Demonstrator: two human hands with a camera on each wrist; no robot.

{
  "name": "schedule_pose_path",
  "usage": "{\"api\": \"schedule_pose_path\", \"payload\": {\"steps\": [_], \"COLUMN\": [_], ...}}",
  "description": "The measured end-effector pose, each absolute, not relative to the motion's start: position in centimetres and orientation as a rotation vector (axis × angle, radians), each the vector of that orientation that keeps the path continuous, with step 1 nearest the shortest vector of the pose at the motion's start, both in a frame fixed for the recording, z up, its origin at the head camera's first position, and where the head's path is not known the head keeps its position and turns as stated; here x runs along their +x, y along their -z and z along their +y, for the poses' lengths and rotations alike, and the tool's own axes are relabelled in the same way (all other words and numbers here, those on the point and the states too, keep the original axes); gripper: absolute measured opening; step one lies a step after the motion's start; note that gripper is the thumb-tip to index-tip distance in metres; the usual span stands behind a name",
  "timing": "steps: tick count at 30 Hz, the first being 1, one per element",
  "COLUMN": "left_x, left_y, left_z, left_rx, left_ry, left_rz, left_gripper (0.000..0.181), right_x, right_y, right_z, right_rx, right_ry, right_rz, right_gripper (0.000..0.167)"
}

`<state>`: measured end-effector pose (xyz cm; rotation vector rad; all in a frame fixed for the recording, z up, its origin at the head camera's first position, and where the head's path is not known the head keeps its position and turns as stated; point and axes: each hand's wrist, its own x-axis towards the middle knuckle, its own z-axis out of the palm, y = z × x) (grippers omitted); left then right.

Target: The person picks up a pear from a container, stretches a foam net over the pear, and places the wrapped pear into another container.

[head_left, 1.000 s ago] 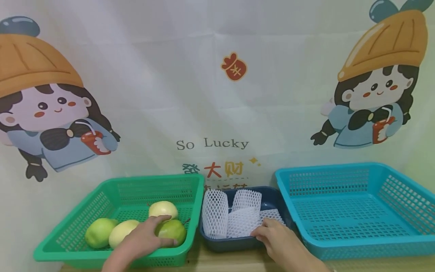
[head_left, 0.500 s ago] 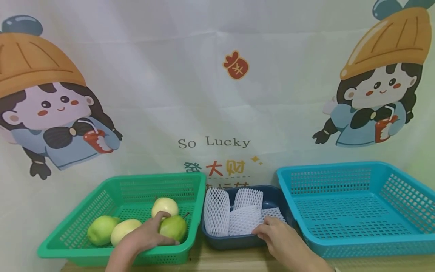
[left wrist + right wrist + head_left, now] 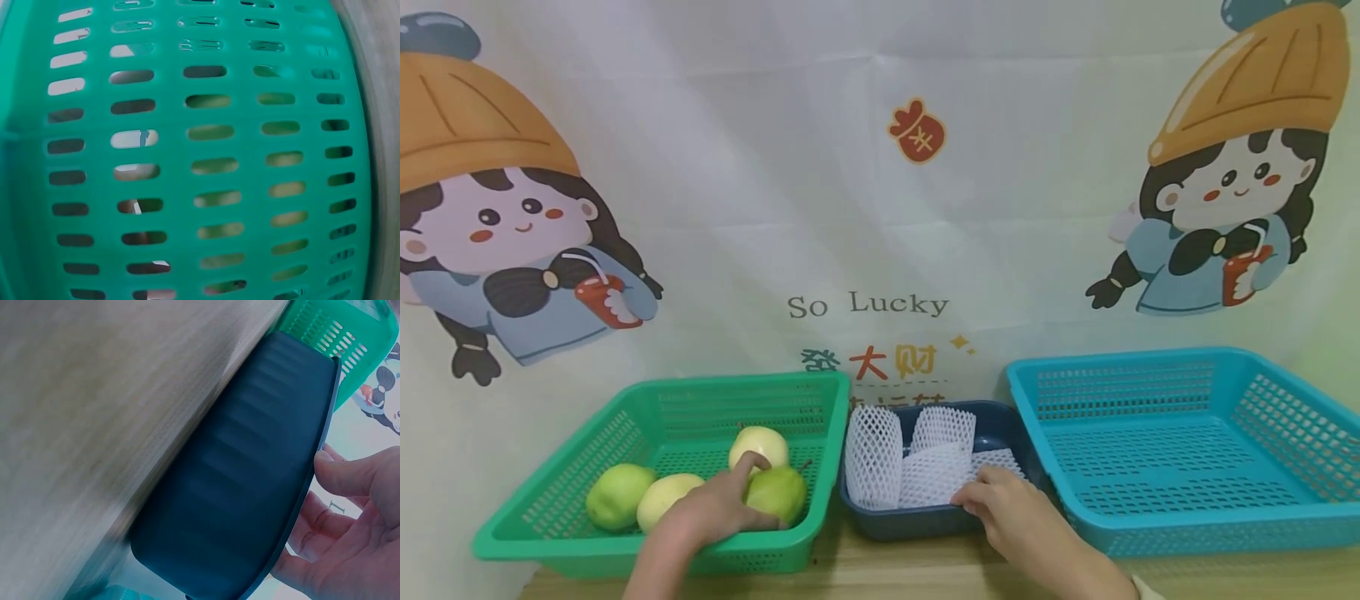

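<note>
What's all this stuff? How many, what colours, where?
Fruit basket: 1, green, left
Pears: 2, green, in fruit basket
Round fruits: 2, pale yellow, in fruit basket
Tray: 1, navy, middle
Foam nets: 4, white, in tray
Other basket: 1, blue, right
Table: 1, light brown, underneath
Printed backdrop: 1, white, behind
Cartoon figures: 2, orange hats, backdrop
Money bag print: 1, red, backdrop
Lettering: 3 lines, mixed colours, backdrop
Sleeve edge: 1, cream, lower right
Left grip: 1, bare hand, around a pear
Right grip: 1, bare hand, at tray rim
</note>
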<state>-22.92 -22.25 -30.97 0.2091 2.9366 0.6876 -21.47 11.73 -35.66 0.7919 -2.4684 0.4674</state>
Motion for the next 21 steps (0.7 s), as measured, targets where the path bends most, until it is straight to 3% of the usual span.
{"api": "schedule_pose_path", "payload": {"steps": [9,21], "left_x": [-22.78,-22.63], "left_y": [30.5,30.62], "left_z": [-21.9,-21.63], "left_rx": [0.137,0.099], "left_ry": [-0.526,-0.535], "left_rz": [3.007,3.044], "left_gripper": [0.087,0.085], "right_x": [-21.5,-21.56], "right_y": [35.27,35.32], "right_z": [11.68,11.56], "right_rx": [0.808,0.83], "right_ry": [-0.472,-0.527], "right_rz": [-2.449,-2.462], "right_gripper": [0.012,0.012]}}
